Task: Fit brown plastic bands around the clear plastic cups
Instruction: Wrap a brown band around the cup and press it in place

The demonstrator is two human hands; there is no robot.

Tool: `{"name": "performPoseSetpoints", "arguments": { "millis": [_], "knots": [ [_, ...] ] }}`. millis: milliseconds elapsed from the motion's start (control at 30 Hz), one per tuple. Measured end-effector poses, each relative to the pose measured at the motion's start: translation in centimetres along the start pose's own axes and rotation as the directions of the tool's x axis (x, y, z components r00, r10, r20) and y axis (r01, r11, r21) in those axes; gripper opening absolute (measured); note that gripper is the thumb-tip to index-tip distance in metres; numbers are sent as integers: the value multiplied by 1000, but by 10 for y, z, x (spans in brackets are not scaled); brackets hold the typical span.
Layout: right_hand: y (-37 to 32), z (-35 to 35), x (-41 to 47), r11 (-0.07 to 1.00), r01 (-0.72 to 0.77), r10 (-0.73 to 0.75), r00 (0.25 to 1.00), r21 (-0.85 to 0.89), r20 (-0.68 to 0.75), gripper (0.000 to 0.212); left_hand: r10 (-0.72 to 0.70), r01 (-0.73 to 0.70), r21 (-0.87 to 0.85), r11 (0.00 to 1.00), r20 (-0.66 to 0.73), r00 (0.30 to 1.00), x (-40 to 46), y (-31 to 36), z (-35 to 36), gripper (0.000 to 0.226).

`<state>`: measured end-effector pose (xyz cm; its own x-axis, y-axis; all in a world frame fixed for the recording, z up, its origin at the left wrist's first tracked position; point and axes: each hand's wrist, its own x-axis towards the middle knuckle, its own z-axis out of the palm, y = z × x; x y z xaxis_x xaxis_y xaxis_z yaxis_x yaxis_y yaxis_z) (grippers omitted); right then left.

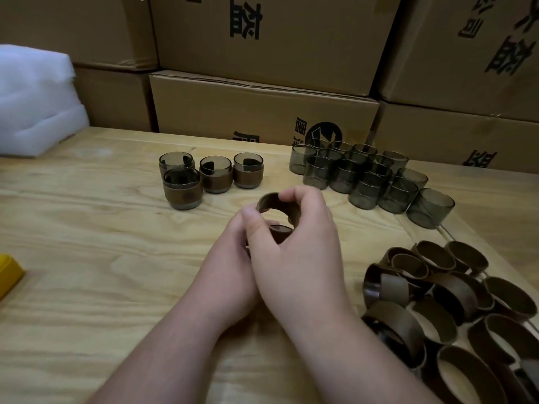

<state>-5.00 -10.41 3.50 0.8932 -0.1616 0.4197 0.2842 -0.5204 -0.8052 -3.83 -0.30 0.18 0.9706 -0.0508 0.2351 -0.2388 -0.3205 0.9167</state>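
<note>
At the middle of the wooden table (102, 258) my right hand (300, 243) pinches a brown band (269, 201) by its far rim, fingers curled over it. My left hand (230, 266) lies beside and partly under the right one, its thumb up against the band's near side; a dark cup rim (280, 228) shows just below the band, mostly hidden by both hands. Several banded cups (215, 174) stand at the back centre-left. Bare clear smoky cups (367, 176) cluster at the back right. A heap of loose brown bands (452, 310) lies at the right front.
Stacked cardboard boxes (262, 106) wall off the back of the table. White foam sheets (35, 103) sit at the back left. A yellow object (8, 272) pokes in at the left edge.
</note>
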Motion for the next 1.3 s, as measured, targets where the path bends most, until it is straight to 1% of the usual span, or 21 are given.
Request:
{"name": "performPoseSetpoints", "arguments": {
  "millis": [33,100,200,267,367,500,533,567,633,667,733,867,967,1000,1067,1133,1200,1300],
  "knots": [
    [4,4,-4,1000,-1,2,999,25,-46,34,-10,9,-31,999,-22,1000,0,-2,1,33],
    [11,11,-9,994,-28,37,995,103,-91,33,-43,38,-99,994,-40,998,-1,-6,2,49],
    [21,16,-11,962,-109,120,992,251,-32,42,-72,68,-146,987,-23,997,0,-10,3,65],
    [26,15,-9,940,-132,136,991,314,10,45,-67,65,-170,983,-2,998,0,-10,3,72],
    [31,14,-7,891,-147,144,989,430,38,42,-63,57,-235,970,-20,998,-1,-9,6,70],
    [32,15,-6,854,-130,138,990,504,22,46,-61,20,-338,941,-111,992,-1,-8,6,54],
    [32,16,-7,835,-125,140,990,535,14,46,-60,14,-340,940,-126,990,-1,-7,5,55],
    [33,16,-7,822,-116,140,990,557,0,45,-57,9,-335,942,-134,989,-2,-7,4,60],
    [33,16,-6,834,-79,124,991,546,-46,40,-51,0,-338,941,-143,988,-2,-7,3,69],
    [33,15,-6,844,-60,111,992,533,-64,38,-45,-8,-349,937,-144,989,-2,-6,2,68],
    [32,15,-5,852,-46,103,991,521,-82,35,-49,-3,-379,925,-128,991,-1,-6,1,60],
    [32,17,-3,885,-20,86,989,465,-121,44,-95,24,-497,867,-117,989,1,-6,2,33],
    [34,17,-1,908,9,41,993,419,-109,45,-133,48,-559,828,-113,985,2,-6,1,28],
    [35,17,-1,916,19,23,995,401,-99,43,-140,47,-564,824,-122,983,2,-5,1,30],
    [37,18,-1,930,47,-17,996,365,-86,41,-140,37,-557,829,-142,980,1,-5,1,42],
    [37,18,-1,933,67,-42,996,353,-77,45,-135,29,-522,852,-167,977,2,-6,1,46],
    [38,19,0,924,49,-28,998,378,-62,46,-128,16,-507,862,-187,974,2,-5,1,51],
    [38,20,-1,909,-3,15,1000,417,-26,42,-140,0,-555,832,-211,967,2,-4,2,51]
  ]
}}
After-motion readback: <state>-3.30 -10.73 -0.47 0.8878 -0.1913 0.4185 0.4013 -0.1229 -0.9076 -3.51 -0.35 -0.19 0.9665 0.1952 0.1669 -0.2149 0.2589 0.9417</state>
